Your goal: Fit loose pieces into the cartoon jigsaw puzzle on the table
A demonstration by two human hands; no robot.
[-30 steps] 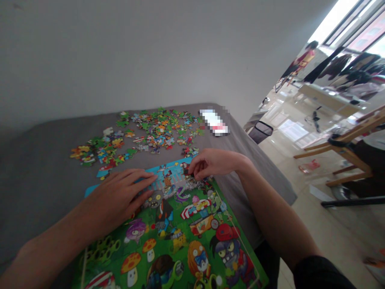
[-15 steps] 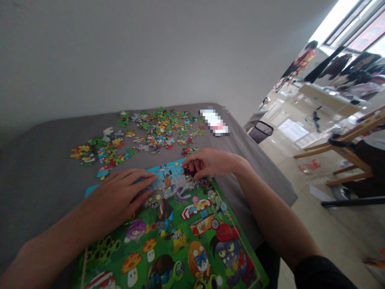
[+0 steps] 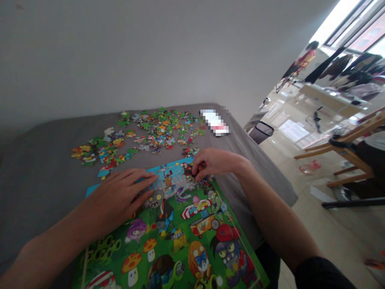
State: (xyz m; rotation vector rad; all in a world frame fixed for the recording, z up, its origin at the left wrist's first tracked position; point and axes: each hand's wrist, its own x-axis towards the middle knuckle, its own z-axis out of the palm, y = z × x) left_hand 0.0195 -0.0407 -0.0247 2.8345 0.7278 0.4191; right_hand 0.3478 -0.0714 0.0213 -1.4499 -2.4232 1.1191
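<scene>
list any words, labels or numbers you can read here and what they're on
No text can be read.
Puzzle: cartoon pictures only; any lettering is too small to tell.
Loose pieces: too small to read.
White and red item: pixelated, unreadable.

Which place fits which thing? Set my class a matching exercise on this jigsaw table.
1 left hand
2 right hand
3 loose pieces
4 puzzle board

A scattered on the grey cloth, far side
B flat on the board's left part
C fingers curled at the board's far edge
D nearest the camera, between both arms

Pairs: 1-B, 2-C, 3-A, 4-D
</scene>
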